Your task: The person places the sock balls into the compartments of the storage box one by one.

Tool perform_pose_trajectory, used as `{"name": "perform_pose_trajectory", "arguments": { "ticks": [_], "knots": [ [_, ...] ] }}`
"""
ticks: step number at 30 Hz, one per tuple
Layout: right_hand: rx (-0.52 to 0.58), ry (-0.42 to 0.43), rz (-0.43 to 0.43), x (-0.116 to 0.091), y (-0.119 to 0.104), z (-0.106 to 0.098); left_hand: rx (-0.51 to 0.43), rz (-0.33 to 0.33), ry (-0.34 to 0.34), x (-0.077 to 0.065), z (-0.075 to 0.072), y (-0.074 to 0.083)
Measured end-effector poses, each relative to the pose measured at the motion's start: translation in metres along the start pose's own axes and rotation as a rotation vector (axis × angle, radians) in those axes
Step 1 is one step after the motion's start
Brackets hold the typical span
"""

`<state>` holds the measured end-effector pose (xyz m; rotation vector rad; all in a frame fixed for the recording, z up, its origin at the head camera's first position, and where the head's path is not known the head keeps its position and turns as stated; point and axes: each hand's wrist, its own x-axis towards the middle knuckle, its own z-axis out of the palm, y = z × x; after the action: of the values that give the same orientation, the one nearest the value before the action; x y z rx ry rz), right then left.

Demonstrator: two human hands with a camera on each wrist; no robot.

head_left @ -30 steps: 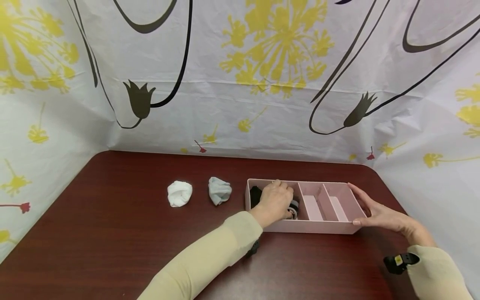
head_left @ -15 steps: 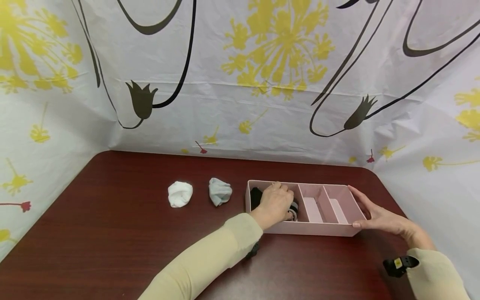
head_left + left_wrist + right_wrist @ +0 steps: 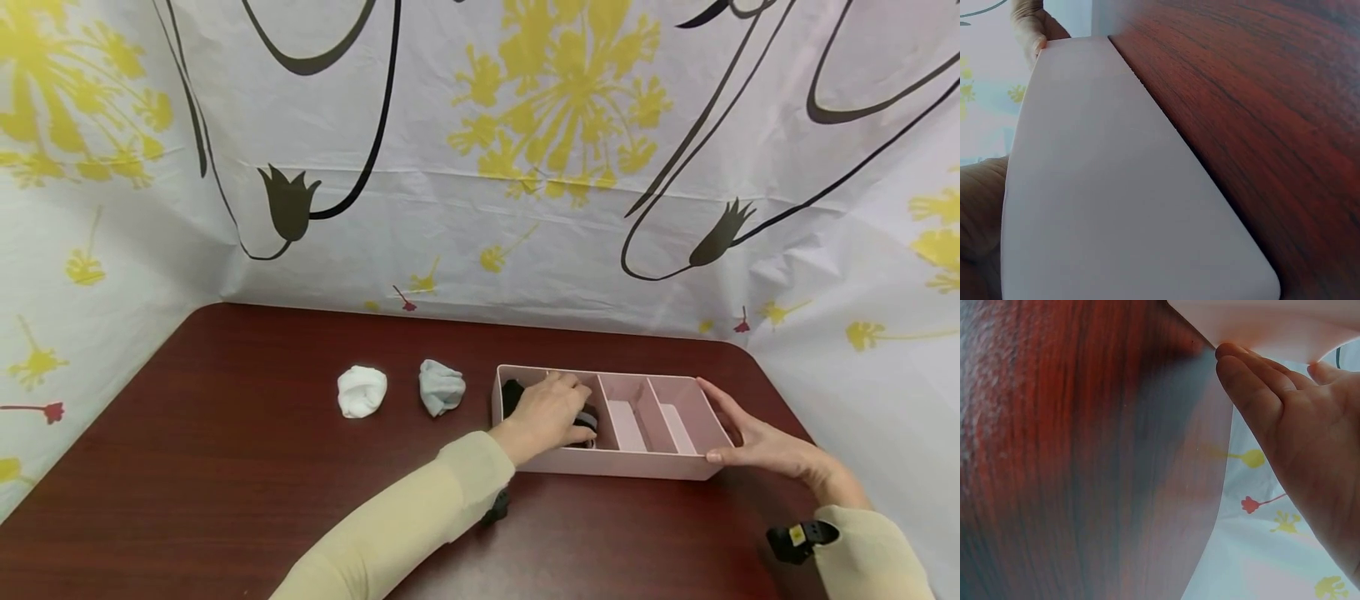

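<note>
A pink divided box [image 3: 615,463] lies on the table toward the right. My left hand [image 3: 547,412] reaches into its wide left compartment, fingers loosely spread and thumb stretched out over a grey and black striped rolled sock [image 3: 589,418]. A black rolled sock [image 3: 512,395] lies in that compartment's left end, partly covered by the hand. At the box's right end my right hand [image 3: 761,442] grips the short wall, thumb at the front corner and fingers along the end. The left wrist view shows mostly the box's outer side [image 3: 1104,169].
Left of the box, a light grey rolled sock [image 3: 441,387] and a white rolled sock [image 3: 362,392] lie on the dark red table [image 3: 225,450]. Two narrower compartments fill the box's right part. A patterned white sheet [image 3: 420,208] stands behind and beside the table.
My left hand has loosened over the striped sock: its thumb now stretches out and the hand has shifted slightly left. My right hand keeps its grip on the box end.
</note>
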<state>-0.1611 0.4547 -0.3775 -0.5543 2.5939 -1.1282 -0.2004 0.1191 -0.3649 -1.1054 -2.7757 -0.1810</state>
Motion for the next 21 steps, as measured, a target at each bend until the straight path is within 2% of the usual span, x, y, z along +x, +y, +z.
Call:
{"name": "perform_pose_trajectory", "arguments": {
  "ticks": [5, 12, 17, 21],
  "knots": [
    [0.001, 0.000, -0.009, 0.000, 0.001, 0.000, -0.130, 0.012, 0.035, -0.007, -0.006, -0.005],
    [0.010, 0.003, -0.018, 0.000, 0.002, 0.000, -0.307, 0.022, 0.126, -0.020, -0.016, -0.016],
    [0.017, -0.003, -0.012, 0.000, 0.003, 0.001, -0.365, 0.025, 0.186, -0.030, -0.021, -0.026],
    [0.005, 0.000, -0.008, -0.001, 0.002, 0.000, -0.397, 0.003, 0.225, -0.038, -0.026, -0.034]
  ]
}}
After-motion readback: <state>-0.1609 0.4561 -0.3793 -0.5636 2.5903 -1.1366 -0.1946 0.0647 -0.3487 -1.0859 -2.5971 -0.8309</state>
